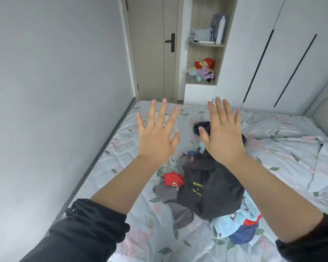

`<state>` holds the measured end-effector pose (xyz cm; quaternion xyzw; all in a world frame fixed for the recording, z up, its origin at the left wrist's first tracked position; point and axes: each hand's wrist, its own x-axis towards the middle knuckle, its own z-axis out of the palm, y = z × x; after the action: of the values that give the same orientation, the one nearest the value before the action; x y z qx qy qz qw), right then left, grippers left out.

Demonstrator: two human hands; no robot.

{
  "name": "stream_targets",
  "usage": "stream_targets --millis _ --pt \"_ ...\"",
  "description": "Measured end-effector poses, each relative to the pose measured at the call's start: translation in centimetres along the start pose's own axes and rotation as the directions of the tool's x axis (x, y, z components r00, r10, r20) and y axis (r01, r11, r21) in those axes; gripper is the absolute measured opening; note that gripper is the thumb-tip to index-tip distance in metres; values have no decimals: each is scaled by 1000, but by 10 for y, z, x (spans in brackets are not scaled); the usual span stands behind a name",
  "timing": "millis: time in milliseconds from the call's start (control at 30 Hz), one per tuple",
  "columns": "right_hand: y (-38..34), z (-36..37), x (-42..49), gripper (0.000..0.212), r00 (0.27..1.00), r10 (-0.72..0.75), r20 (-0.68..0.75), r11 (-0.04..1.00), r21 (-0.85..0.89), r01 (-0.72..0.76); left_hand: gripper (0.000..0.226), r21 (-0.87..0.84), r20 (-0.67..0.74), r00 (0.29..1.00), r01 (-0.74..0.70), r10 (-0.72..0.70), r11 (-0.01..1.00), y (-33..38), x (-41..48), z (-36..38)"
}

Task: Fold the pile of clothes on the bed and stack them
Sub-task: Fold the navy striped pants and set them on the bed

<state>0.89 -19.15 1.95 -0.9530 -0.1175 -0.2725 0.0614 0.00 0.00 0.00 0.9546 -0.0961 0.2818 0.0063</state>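
A loose pile of clothes point(208, 190) lies on the flowered bed point(133, 220). A dark grey garment with yellow print point(214, 193) tops it. Beside it are a red piece point(173, 179), a grey piece point(178, 207), a light blue patterned piece point(229, 222) and a dark blue piece point(201, 127) at the far end. My left hand point(156, 133) and my right hand point(222, 135) are both raised above the bed, backs toward me, fingers straight and spread. Neither touches any cloth. A pale item point(175, 127) shows behind my left hand.
A grey wall point(55, 91) runs along the bed's left side. Beyond the foot of the bed stand a closed door point(151, 50), an open shelf with plush toys point(204, 69) and white wardrobe doors point(273, 59). A rumpled duvet point(292, 140) covers the bed's right part.
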Motion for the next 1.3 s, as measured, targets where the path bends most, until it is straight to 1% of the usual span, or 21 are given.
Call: stream_targets --millis 33,100,200,267,333,400,500,567,667,733,800,867,967,1067,1233,1300 --pt "-9 10 3 65 999 -21 29 1000 16 21 67 32 49 998 43 -44 999 -9 -4 3" --pt "-32 29 7 66 995 -76 72 997 30 74 66 68 74 990 112 -117 991 -31 -21 13" --pt "-80 58 5 66 975 -147 166 988 76 136 65 114 165 967 175 -192 978 -73 -63 25" --pt "-116 73 9 67 961 -207 183 976 104 190 64 155 202 947 221 -249 963 -111 -85 26" --pt "-157 85 13 67 948 -261 183 960 157 234 65 157 205 926 288 -317 945 -153 -103 20" --pt "-200 94 20 66 940 -299 165 942 208 263 65 181 186 919 315 -348 931 -193 -118 13" --pt "-266 108 29 63 945 -299 130 930 262 258 64 218 145 933 294 -329 931 -265 -132 6" --pt "-317 122 38 62 949 -295 108 927 274 257 66 230 122 946 268 -301 936 -325 -142 2" --pt "-403 144 54 62 954 -287 87 939 224 262 70 277 147 952 220 -267 935 -425 -161 -2" --pt "-462 155 65 64 955 -277 107 947 197 253 70 291 175 943 227 -285 929 -485 -169 -7" --pt "-514 162 80 64 958 -256 130 952 206 227 71 290 198 935 232 -295 929 -532 -170 -12" --pt "-553 167 95 65 961 -232 152 957 215 198 71 261 224 936 211 -272 942 -566 -167 -19" --pt "-584 177 122 65 973 -193 128 962 219 162 75 213 227 952 157 -205 964 -606 -151 -23" --pt "-596 193 148 64 982 -155 109 966 223 128 74 168 181 971 126 -157 978 -634 -120 -18" --pt "-606 231 186 63 993 -59 105 973 230 34 73 137 186 979 57 -82 989 -665 -89 13" --pt "-611 249 204 63 994 -45 97 970 244 20 73 126 179 982 32 -55 991 -683 -78 27"
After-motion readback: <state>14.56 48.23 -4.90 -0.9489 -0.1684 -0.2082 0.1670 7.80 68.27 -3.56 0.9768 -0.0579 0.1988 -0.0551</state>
